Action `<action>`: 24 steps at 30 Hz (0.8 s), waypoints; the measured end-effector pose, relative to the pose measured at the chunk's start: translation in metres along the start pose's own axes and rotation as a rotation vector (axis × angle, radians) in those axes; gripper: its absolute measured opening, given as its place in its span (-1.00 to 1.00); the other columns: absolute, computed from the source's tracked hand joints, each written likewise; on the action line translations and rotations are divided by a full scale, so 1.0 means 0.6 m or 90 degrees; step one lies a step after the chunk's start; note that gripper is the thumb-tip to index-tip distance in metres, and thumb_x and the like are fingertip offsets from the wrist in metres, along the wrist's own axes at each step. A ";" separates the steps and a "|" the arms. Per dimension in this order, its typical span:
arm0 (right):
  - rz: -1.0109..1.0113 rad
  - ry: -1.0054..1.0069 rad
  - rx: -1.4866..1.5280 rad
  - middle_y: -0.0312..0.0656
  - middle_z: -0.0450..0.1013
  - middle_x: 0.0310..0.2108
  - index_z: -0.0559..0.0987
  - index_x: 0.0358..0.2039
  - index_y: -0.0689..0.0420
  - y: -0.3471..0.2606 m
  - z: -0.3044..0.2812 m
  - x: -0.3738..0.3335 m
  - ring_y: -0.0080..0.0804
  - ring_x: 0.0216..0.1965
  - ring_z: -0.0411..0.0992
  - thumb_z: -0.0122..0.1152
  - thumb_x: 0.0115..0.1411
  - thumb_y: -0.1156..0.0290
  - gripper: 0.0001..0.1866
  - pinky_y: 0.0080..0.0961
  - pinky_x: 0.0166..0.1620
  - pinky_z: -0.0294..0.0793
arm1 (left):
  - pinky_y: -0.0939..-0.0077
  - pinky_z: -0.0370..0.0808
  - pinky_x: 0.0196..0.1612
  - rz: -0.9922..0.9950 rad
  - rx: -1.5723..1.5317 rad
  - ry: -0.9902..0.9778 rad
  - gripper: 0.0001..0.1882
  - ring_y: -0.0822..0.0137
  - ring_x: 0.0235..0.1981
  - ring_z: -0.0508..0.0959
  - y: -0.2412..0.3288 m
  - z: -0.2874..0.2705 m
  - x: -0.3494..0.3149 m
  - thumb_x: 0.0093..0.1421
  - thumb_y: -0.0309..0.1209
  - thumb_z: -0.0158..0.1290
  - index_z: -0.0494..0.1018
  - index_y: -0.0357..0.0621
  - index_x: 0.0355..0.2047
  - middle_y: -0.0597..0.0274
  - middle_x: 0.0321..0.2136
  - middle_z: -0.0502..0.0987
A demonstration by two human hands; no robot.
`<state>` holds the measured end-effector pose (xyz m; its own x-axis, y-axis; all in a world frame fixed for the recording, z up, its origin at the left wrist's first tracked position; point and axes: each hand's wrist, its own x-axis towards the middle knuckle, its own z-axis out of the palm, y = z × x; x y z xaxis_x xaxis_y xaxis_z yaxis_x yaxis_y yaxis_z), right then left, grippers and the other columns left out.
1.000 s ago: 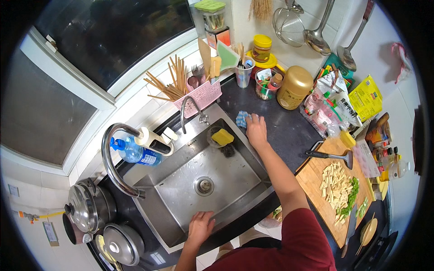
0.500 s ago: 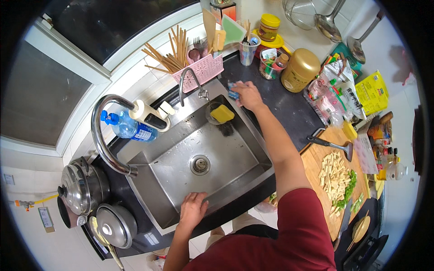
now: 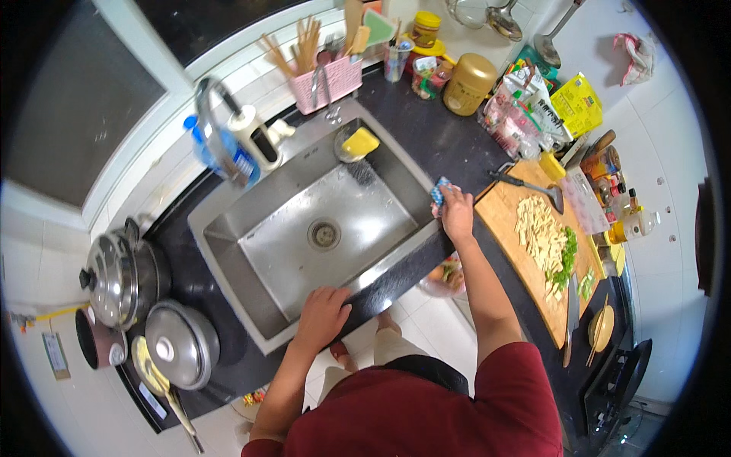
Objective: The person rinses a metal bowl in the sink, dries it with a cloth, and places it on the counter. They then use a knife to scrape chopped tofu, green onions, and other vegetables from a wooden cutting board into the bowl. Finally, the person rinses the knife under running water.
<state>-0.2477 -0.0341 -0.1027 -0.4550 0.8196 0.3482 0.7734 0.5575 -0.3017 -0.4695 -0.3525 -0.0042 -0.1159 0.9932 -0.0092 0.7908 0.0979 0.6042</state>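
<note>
My right hand (image 3: 457,215) is closed on a crumpled blue patterned cloth (image 3: 438,195), at the right edge of the steel sink (image 3: 358,293). The cloth touches the rim near the front right corner. My left hand (image 3: 323,312) lies on the sink's front rim, fingers stretched toward the basin, holding nothing. A yellow sponge (image 3: 360,142) sits in a small holder at the basin's far corner, with a dark scouring pad (image 3: 362,174) just below it. The basin floor is wet around the round drain (image 3: 324,234).
The tall faucet (image 3: 217,129) arches at the left, beside a blue bottle (image 3: 242,163). Lidded pots (image 3: 179,343) stand far left. To the right, a cutting board (image 3: 495,204) bears pale cut strips, chopped greens and a knife (image 3: 572,312). A gold jar (image 3: 467,85) stands behind.
My right hand has come nearer along the sink's right side, bringing the cloth from the far corner toward the front. My left hand stays on the front rim. The whole view has shifted.
</note>
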 end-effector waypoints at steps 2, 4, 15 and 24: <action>0.037 0.026 0.004 0.02 0.40 0.00 0.51 -0.02 0.11 -0.039 -0.011 -0.069 -0.01 -0.05 0.32 0.09 -0.04 0.64 -0.51 -0.22 0.08 0.24 | 0.17 0.38 -0.06 -0.008 -0.011 0.017 -0.70 -0.01 -0.15 0.45 -0.009 -0.006 -0.057 0.04 -0.43 0.12 0.45 -0.15 -0.18 0.06 -0.26 0.50; 0.052 0.034 0.002 0.03 0.35 0.04 0.48 0.03 0.10 -0.090 -0.014 -0.139 0.02 -0.05 0.28 0.12 -0.04 0.65 -0.46 -0.20 0.04 0.27 | 0.18 0.38 -0.05 -0.026 -0.024 0.030 -0.70 0.00 -0.14 0.45 -0.022 -0.013 -0.115 0.04 -0.42 0.13 0.45 -0.14 -0.18 0.06 -0.26 0.50; -0.313 -0.203 0.081 -0.01 0.25 0.14 0.42 0.09 0.12 -0.540 0.009 -0.420 -0.02 -0.03 0.27 0.27 0.00 0.29 -0.40 -0.20 -0.05 0.33 | 0.19 0.40 -0.09 -0.134 0.017 0.184 -0.73 0.08 -0.18 0.49 -0.070 -0.060 -0.385 0.02 -0.43 0.12 0.45 -0.11 -0.22 0.12 -0.32 0.52; -0.605 -0.290 0.502 -0.06 0.29 0.08 0.46 0.01 0.14 -0.796 0.059 -0.530 -0.06 0.14 0.22 0.14 0.00 0.38 -0.51 -0.22 0.00 0.33 | 0.20 0.39 -0.20 -0.249 0.008 0.505 -0.81 0.03 -0.29 0.48 -0.094 -0.085 -0.534 0.04 -0.56 0.08 0.44 -0.16 -0.28 0.10 -0.37 0.51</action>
<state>-0.4879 -0.5561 -0.1008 -0.9021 -0.0488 0.4288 -0.3222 0.7372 -0.5940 -0.5076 -0.6794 0.0052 -0.7580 0.5534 0.3452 0.6139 0.4264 0.6643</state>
